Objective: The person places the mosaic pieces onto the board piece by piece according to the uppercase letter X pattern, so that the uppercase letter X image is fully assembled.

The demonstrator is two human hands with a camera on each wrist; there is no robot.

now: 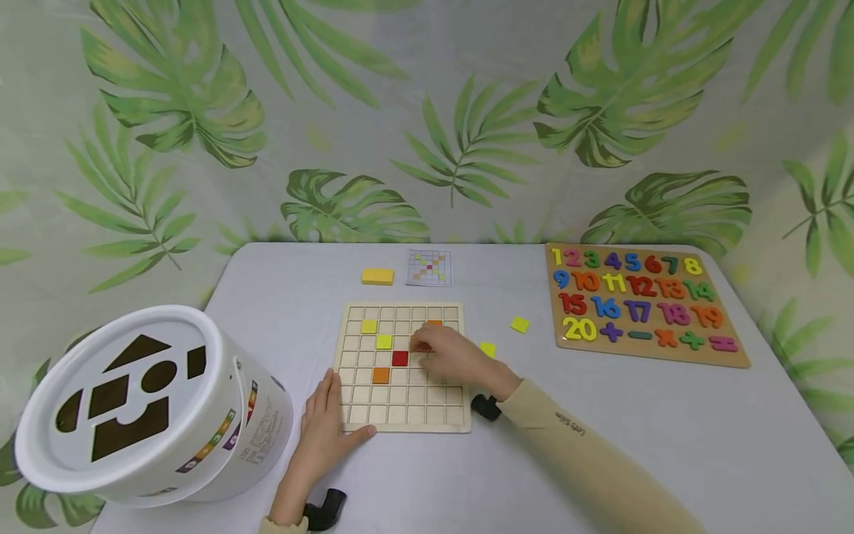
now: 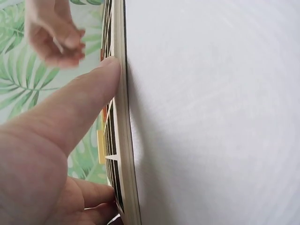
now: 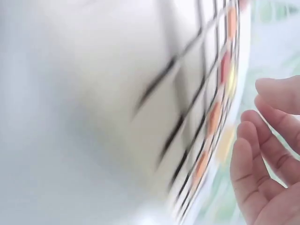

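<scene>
A wooden grid board point(image 1: 400, 415) lies on the white table, with a red tile point(image 1: 400, 359) near its middle. Up and left of the red one are two yellow tiles point(image 1: 383, 342); an orange tile point(image 1: 380, 375) sits below left, another orange tile point(image 1: 434, 323) at upper right. My left hand point(image 1: 322, 430) rests along the board's left edge, its thumb touching the near edge. Over the right half of the board hovers my right hand point(image 1: 460, 357), hiding some squares. In the right wrist view its fingers point(image 3: 243, 161) bend loosely, apart from the thumb, with nothing visible between them.
Two loose yellow tiles point(image 1: 520, 324) lie right of the board. Behind it are a pattern card point(image 1: 430, 268) and a yellow block point(image 1: 377, 277). A white bucket point(image 1: 260, 415) with a shape-hole lid stands left; a number puzzle point(image 1: 654, 357) lies far right.
</scene>
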